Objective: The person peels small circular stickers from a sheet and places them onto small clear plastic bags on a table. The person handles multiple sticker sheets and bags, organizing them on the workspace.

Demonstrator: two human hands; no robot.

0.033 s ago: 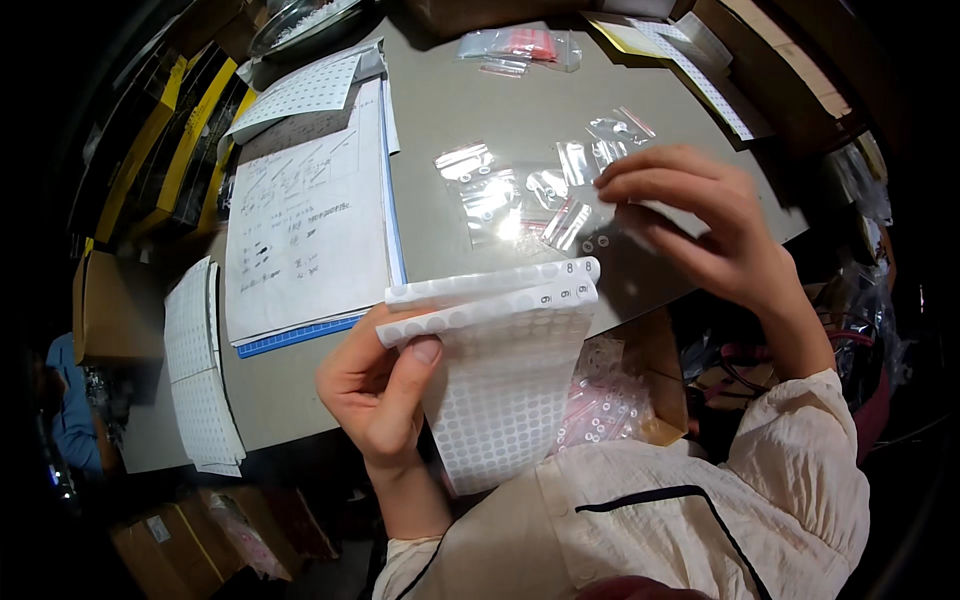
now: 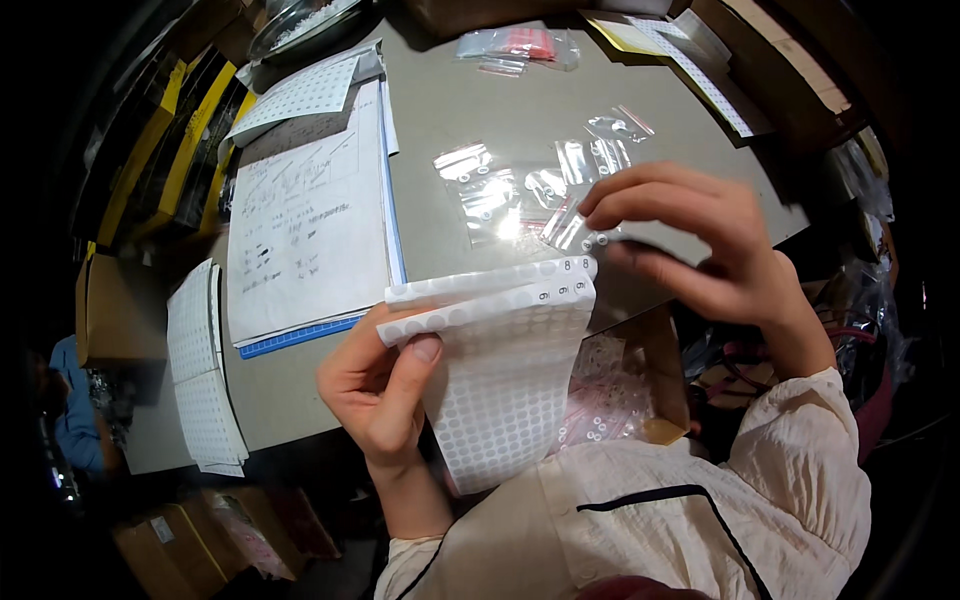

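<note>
The left hand (image 2: 385, 385) was clamped on a folded sheet of small round white stickers (image 2: 505, 385), thumb pressed on top near the fold and the other fingers curled beneath. The sheet hung over the desk's near edge, its folded upper strip level with that edge and the rest drooping toward the person's lap. A few stickers at the strip's right end carried dark marks.

The right hand (image 2: 700, 245) was held above the desk (image 2: 480, 130) close to its near right corner, fingers bent and drawn together, fingertips pinched on a small clear plastic bag (image 2: 568, 228) just beside the right end of the strip. Whether the bag was lifted or still lay on the desk could not be told.

More small clear bags (image 2: 490, 190) lay scattered across the middle of the desk, just beyond the right hand. Toward the left edge lay a white paper with handwriting (image 2: 305, 230) on a blue-edged pad, with another sticker sheet (image 2: 300, 95) at the far left corner. A bag with red contents (image 2: 520, 45) sat at the far edge. Further sticker sheets (image 2: 200, 375) lay on a lower surface left of the desk. A bag of pinkish parts (image 2: 610, 395) rested below the near edge, partly hidden by the held sheet.
</note>
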